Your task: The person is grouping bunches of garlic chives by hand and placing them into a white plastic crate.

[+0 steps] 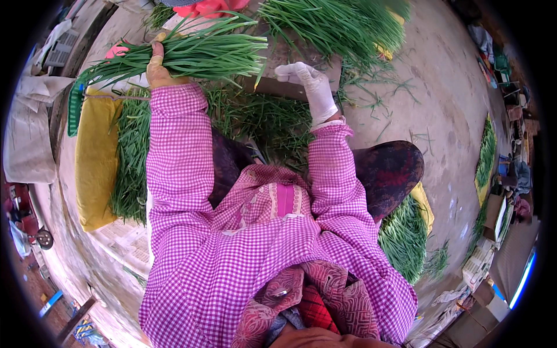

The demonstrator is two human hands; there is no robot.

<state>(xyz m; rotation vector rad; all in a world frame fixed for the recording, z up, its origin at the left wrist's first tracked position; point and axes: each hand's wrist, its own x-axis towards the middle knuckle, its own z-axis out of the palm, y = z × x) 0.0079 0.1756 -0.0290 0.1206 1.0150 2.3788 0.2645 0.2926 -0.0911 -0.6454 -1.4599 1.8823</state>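
Observation:
My left hand (159, 71) is closed around a bunch of long green chives (200, 55), held level at the upper left with its pale stem ends toward the right. A single yellow-tipped blade hangs from those ends. My right hand (313, 87), in a white glove, is just right of the stem ends and apart from them. Its fingers are bent together in a pinch; anything between them is too small to make out. Behind it, a large pile of chives (336, 29) lies on a low brown block or stool (299, 87).
Loose chive scraps (261, 116) cover the ground between my knees. At left, more chives (132, 168) lie beside a yellow sack (96, 165) and a green plastic basket (75, 107). Another heap of chives (403, 240) is by my right leg. Boxes (481, 261) and clutter line the right side.

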